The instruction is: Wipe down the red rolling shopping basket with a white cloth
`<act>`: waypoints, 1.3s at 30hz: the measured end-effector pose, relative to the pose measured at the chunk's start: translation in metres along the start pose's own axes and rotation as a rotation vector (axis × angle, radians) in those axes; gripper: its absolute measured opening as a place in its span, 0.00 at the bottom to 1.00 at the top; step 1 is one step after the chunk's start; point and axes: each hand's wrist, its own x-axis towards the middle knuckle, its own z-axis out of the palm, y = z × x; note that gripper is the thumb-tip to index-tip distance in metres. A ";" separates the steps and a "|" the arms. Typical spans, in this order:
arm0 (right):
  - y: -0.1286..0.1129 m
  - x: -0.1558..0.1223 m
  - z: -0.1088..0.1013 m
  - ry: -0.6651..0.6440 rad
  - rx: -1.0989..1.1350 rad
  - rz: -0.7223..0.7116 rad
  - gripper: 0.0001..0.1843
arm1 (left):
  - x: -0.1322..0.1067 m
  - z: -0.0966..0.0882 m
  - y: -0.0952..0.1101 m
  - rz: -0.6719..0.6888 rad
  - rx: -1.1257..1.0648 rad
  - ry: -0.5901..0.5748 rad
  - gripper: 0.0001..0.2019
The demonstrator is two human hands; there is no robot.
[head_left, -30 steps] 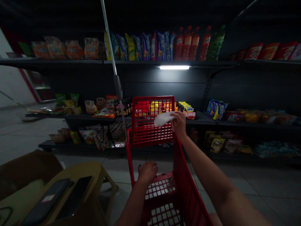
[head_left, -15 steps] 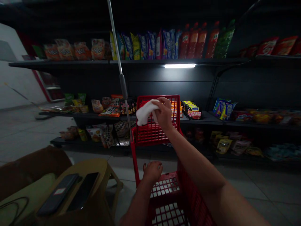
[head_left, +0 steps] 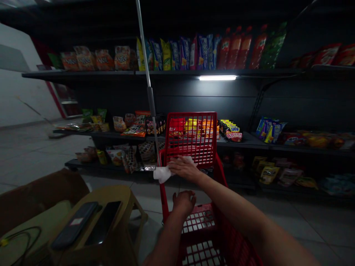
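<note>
My right hand [head_left: 184,169] presses a crumpled white cloth [head_left: 162,174] against the top edge of the lower back section of a red plastic shopping cart [head_left: 191,125]. Parts of the cloth stick out on both sides of the hand, and its middle is hidden under the palm and fingers. Below it, my left hand [head_left: 184,202] hovers over the cart with its fingers loosely bent and apart, holding nothing. A metal pole [head_left: 148,74] with a dark grip rises at the cart's left corner, beside the cloth.
A tan stool [head_left: 119,194] at the lower left carries a dark handheld device [head_left: 74,225] and a black phone [head_left: 104,223]. Left of it stands an open cardboard box [head_left: 50,188]. Shelves [head_left: 194,73] of snack bags and bottles line the back beyond the cart.
My right hand has come down with the cloth from the raised cart flap onto the edge below it. My left hand stays nearly in place. The view has shifted slightly left.
</note>
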 end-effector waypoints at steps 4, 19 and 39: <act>0.049 0.025 -0.066 0.074 -0.172 0.026 0.26 | 0.002 0.002 0.001 0.001 -0.006 0.006 0.18; 0.038 -0.048 -0.037 -0.126 -0.152 -0.034 0.24 | 0.002 0.006 -0.001 0.008 0.006 0.000 0.18; 0.079 -0.070 -0.081 0.480 0.116 0.604 0.12 | 0.003 0.003 0.003 -0.020 -0.017 -0.033 0.19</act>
